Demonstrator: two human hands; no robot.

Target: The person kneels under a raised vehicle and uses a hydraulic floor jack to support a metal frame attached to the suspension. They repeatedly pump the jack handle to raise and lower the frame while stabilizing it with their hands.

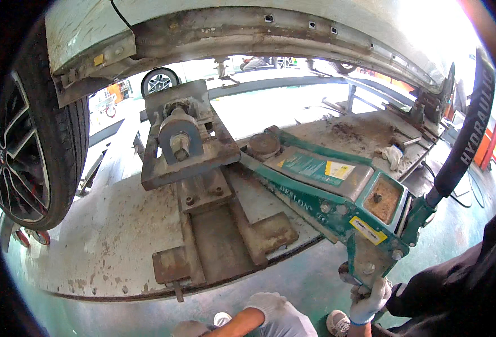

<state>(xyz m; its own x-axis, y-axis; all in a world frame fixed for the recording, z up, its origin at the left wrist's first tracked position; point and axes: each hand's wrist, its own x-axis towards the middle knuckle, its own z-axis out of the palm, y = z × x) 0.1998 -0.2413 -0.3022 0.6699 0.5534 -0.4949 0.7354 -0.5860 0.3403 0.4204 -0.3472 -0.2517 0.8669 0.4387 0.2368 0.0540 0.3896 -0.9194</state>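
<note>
Two hands low in the view, both in pale work gloves. Left hand laid over a grey-trousered knee; cannot tell whether clenched or released, with the fingers out of sight. Right hand grasping the lower rear corner of a green hydraulic floor jack, fingers curled just below a dark caster. Just beside, a beige sneaker and dark clothing.

Right of centre, the jack: tilted across the view, round saddle over a stained grey steel platform, rear end over the green floor. At its upper right, a handle with a black padded sleeve.

Left of the saddle, on the platform, a rusty steel clamp stand with a large bolt. Overhead, a car's scuffed sill; at far left, a spoked alloy wheel. Beyond the jack, a crumpled white cloth.
</note>
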